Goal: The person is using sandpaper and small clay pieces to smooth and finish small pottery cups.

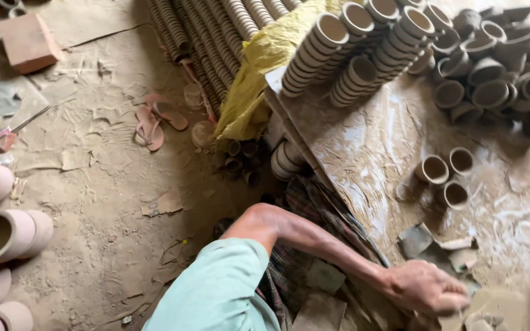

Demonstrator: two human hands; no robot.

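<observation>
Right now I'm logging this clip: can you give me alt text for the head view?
A bare left hand rests on a clay-smeared work board beside three small clay cups. Stacked rows of clay cups lie along the board's far end, with a yellow cloth and pink sandals on the dusty floor.

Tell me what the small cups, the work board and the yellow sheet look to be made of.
Small cups: apparently unfired clay, matte grey-brown, with slightly uneven rims.
Work board: probably wood, flat and thin-edged, smeared with pale dried clay slip.
Yellow sheet: seemingly thin plastic or coated cloth; it crumples in soft folds with a faint sheen.
The left hand rests on the board's clay-covered near end.
</observation>
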